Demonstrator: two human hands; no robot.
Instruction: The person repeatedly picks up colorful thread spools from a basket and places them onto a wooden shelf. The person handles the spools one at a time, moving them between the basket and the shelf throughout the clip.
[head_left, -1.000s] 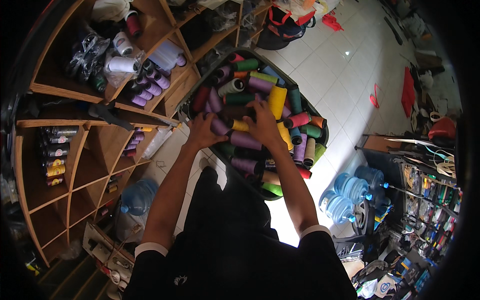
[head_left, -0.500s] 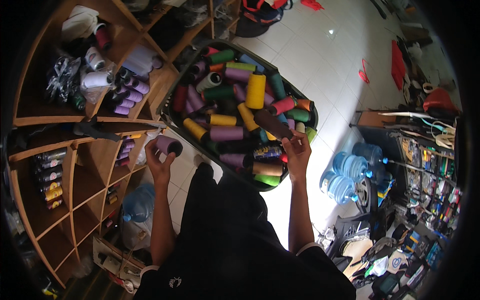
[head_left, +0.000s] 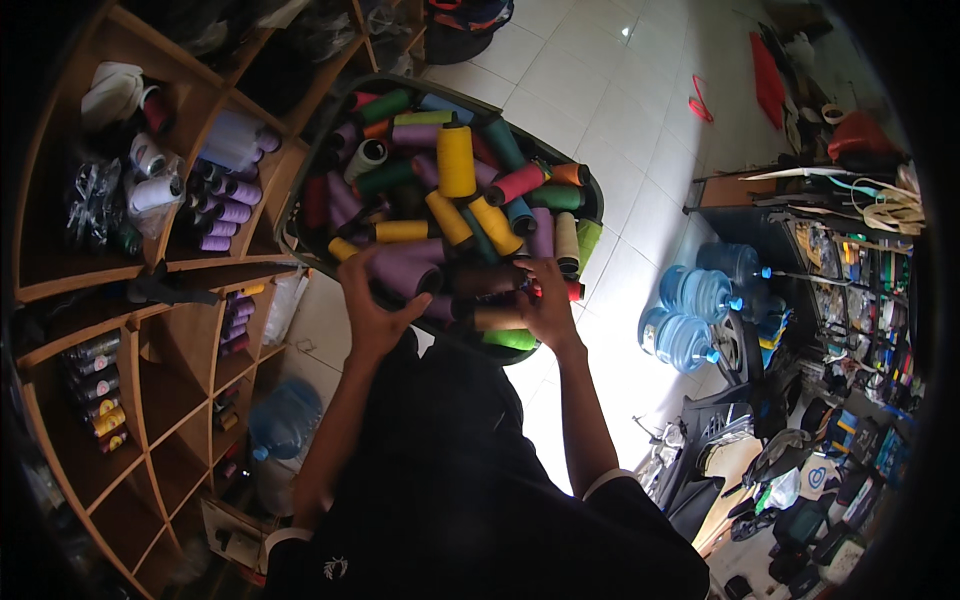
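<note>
My left hand (head_left: 376, 308) grips a purple thread spool (head_left: 402, 274) over the near left edge of a dark bin (head_left: 296, 195). Its thumb lies along the spool's dark end, and the other fingers are partly hidden behind. At the bin's near right, my right hand (head_left: 548, 308) closes on the end of a dark brown thread spool (head_left: 482, 279), which lies low among the others. Around them the bin is heaped with spools: a yellow spool (head_left: 456, 160) stands upright on top, and a pink-red spool (head_left: 517, 184) lies tilted beside more yellow ones.
Wooden shelving (head_left: 185, 360) with spools in its compartments runs along the left. Blue water jugs (head_left: 690, 290) stand on the floor to the right, another jug (head_left: 284, 418) by the shelving. A crowded rack (head_left: 850, 270) and piled goods fill the far right.
My left hand has brought the purple spool rightward to the bin. My right hand has lowered the brown spool onto the heap, moving left and nearer. The view has shifted slightly.
</note>
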